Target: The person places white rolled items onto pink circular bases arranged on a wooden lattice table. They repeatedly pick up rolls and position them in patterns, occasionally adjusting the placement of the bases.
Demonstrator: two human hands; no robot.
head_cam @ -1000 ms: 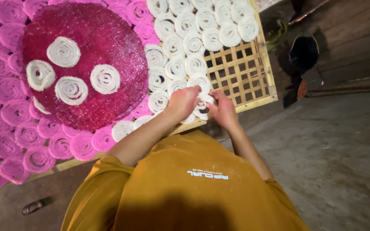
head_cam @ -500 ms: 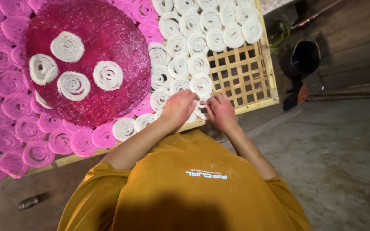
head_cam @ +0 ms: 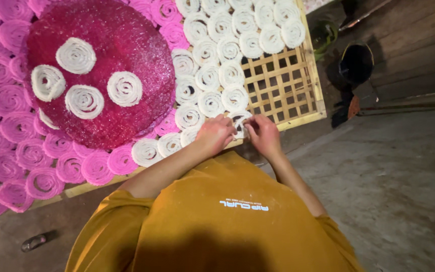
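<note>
My two bare arms reaching forward from mustard-yellow sleeves, forearms converging, left hand (head_cam: 215,134) knuckles up with fingers curled in a loose grip, right hand (head_cam: 263,133) just beside it, fingertips pinched, both wrists bent slightly downward

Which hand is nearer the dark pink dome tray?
Left. The left hand sits just right of the dark pink dome tray; the right hand is farther right, beyond the white coil between them.
</note>
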